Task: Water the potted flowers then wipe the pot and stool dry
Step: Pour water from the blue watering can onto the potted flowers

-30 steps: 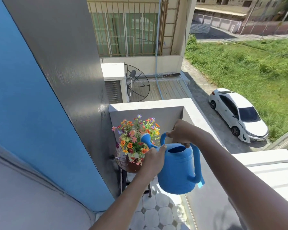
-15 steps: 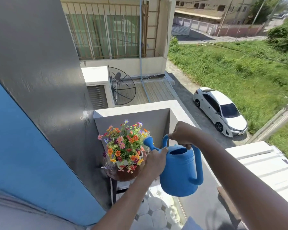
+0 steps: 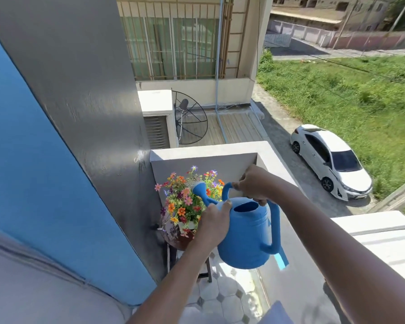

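can: blue plastic watering can (image 3: pixel 246 232), held up in the air in both my hands, rose end tipped toward the flowers (image 3: pixel 187 202)
right hand: right hand (image 3: pixel 255 185) wrapped round the top handle, fingers curled fully over it, carrying the load
left hand: left hand (image 3: pixel 214 220) cupped against the can's front shoulder by the spout base, thumb up on the rim edge, fingers pressed on the wall; steers the tilt
spout: spout (image 3: pixel 202 194) sits just ahead of my left thumb, head right over the blooms
pot: brown pot (image 3: pixel 181 238) just beyond and below my left knuckles, mostly hidden by them
stool: dark stool (image 3: pixel 173 253) under the pot, only legs and an edge show past my left wrist
handling: stiff thin-wall plastic, smooth, likely slick if wet; weight depends on fill, can't see the water level; slosh shifts forward as I tip
grip call: keep top handle for load, side loop handle is spare
flowers: light, fragile stems, so pour gently
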A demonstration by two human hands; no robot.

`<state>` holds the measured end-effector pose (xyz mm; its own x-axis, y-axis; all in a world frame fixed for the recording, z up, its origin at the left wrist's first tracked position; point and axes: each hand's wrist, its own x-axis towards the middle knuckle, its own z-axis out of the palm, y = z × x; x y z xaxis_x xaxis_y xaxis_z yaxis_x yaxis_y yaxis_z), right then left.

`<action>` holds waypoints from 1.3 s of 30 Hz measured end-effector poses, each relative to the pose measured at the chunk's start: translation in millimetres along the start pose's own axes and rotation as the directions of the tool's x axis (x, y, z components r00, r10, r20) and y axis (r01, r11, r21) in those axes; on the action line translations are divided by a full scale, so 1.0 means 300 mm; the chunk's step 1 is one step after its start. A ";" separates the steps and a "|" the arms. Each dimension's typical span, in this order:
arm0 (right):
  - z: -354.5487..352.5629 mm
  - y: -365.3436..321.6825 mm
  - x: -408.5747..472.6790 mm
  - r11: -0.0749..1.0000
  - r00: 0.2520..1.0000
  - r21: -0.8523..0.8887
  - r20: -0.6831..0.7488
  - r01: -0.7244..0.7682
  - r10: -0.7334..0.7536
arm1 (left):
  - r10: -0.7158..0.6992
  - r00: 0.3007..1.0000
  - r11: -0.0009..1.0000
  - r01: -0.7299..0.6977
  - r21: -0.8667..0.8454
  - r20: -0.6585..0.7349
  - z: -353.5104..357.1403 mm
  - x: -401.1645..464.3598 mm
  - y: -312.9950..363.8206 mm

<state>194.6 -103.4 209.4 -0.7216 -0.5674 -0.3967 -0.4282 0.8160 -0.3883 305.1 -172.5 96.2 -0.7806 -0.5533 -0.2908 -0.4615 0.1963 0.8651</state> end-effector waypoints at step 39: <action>0.147 0.600 0.096 0.142 0.898 0.989 -0.102 0.044 0.429 | 0.225 0.967 0.973 -0.228 0.017 0.120 0.542 0.366 0.118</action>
<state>120.6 22.1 91.4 -0.8866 -0.1484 -0.4381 0.4454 -0.0181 -0.8952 134.4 -94.8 28.4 -0.9090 -0.3942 -0.1355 -0.2780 0.3311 0.9017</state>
